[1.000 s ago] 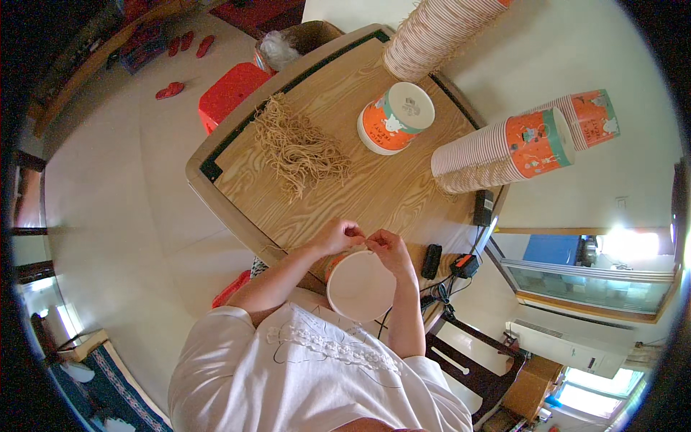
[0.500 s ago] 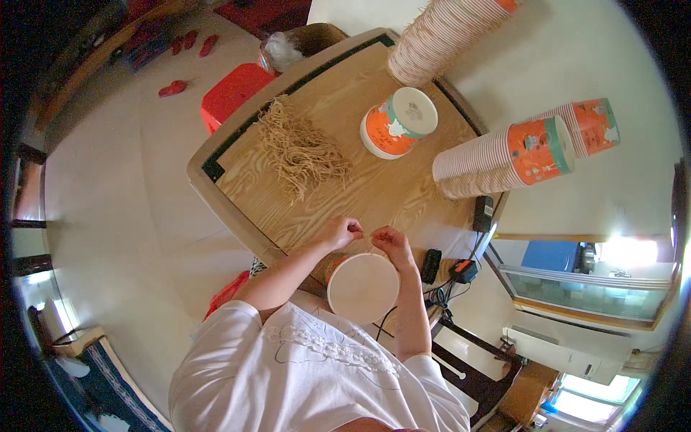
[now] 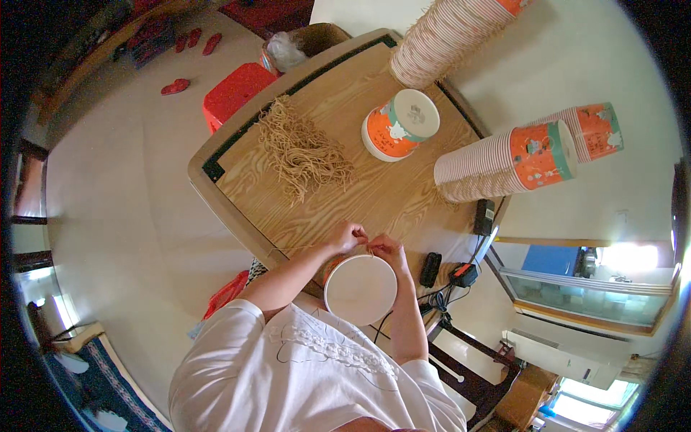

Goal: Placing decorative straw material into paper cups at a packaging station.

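Note:
A paper bucket (image 3: 360, 290) with a round white face and an orange side sits against my front, at the table's near edge. At its far rim, my left hand (image 3: 348, 237) is closed in a pinch, its fingertips close to those of my right hand (image 3: 389, 250). My right hand is pinched too, right above the rim. A thin tan strand of paper twine faintly shows at the fingers; most of it is hidden. Farther left on the table lies a loose heap of tan paper twine (image 3: 304, 153). Beyond my hands stand upside-down orange and green paper buckets (image 3: 403, 128).
Tall nested bucket stacks (image 3: 497, 162) line the wooden table's (image 3: 245, 194) right side and far corner (image 3: 446, 43), with tan strands hanging from them. Black adapters (image 3: 464, 274) and cables lie at the right near edge. A red stool (image 3: 241, 90) stands beyond the left edge.
My hands have come closer together at the rim, the left moving slightly right. The bucket has shifted a little to the left. The rest of the table stays the same.

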### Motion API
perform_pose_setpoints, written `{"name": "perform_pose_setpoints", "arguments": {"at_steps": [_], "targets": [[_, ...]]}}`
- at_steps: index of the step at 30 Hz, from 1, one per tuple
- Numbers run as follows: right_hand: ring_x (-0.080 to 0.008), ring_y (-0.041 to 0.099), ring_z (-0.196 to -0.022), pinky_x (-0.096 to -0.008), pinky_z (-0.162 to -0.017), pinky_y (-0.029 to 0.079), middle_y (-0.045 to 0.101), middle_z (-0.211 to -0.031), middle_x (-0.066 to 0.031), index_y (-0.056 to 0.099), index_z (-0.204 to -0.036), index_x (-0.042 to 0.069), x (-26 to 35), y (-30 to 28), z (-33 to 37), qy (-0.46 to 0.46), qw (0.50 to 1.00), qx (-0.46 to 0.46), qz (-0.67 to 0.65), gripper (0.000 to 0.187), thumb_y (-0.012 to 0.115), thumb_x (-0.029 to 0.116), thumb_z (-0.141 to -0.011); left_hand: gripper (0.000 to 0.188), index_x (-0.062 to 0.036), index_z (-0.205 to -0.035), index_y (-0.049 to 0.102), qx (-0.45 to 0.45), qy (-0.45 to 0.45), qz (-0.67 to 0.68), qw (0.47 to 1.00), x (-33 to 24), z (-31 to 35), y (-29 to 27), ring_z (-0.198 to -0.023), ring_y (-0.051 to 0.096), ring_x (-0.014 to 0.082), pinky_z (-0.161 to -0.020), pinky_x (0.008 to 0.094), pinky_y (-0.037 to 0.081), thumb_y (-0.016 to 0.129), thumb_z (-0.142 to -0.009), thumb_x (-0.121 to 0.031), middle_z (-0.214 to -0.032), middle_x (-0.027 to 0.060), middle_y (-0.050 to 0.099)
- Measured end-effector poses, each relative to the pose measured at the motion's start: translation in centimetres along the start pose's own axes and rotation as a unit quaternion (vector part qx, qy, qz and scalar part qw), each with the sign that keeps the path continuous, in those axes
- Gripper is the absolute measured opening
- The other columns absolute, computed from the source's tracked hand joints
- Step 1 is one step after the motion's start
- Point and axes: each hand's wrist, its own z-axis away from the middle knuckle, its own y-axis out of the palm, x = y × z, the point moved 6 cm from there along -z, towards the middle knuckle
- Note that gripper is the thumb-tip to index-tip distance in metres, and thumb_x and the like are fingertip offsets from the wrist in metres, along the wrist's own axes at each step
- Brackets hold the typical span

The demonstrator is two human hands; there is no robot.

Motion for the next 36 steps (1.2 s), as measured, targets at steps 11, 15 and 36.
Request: {"name": "perform_pose_setpoints", "arguments": {"at_steps": [11, 15, 36], "targets": [[-0.0135, 0.053, -0.072, -0.0242, -0.066, 0.043, 0.055, -0.076, -0.0038, 0.062, -0.074, 0.002, 4.5, 0.0, 2.4, 0.054, 0.993, 0.053, -0.095, 0.007, 0.059, -0.005, -0.074, 0.01, -0.0062, -0.075, 0.06, -0.043, -0.059, -0.031, 0.997, 0.1, 0.6, -1.9, -0.067, 0.053, 0.0094, -0.063, 0.0267, 0.044, 0.065, -0.071, -0.013, -0.068, -0.0008, 0.057], [-0.0132, 0.053, -0.073, -0.0242, -0.068, 0.043, 0.055, -0.075, -0.0033, 0.062, -0.074, 0.002, 4.7, -0.5, 2.7, 0.015, 0.997, 0.062, -0.048, 0.006, 0.06, -0.004, -0.074, 0.016, -0.0077, -0.08, 0.064, 0.032, 0.154, -0.086, 0.984, -5.8, 1.5, -0.5, -0.071, 0.06, 0.0182, -0.067, 0.0303, 0.047, 0.066, -0.065, -0.01, -0.075, 0.0078, 0.062], [-0.0165, 0.054, -0.074, -0.0265, -0.066, 0.043, 0.057, -0.077, -0.0056, 0.064, -0.079, 0.004, 12.4, 2.3, 1.2, -0.034, 0.992, 0.067, 0.1, 0.009, 0.063, -0.001, -0.072, 0.021, -0.0052, -0.084, 0.065, 0.128, -0.046, -0.077, 0.988, -13.8, 6.0, -3.8, -0.07, 0.059, 0.0154, -0.064, 0.0291, 0.047, 0.063, -0.072, -0.022, -0.074, 0.0082, 0.064]]}}
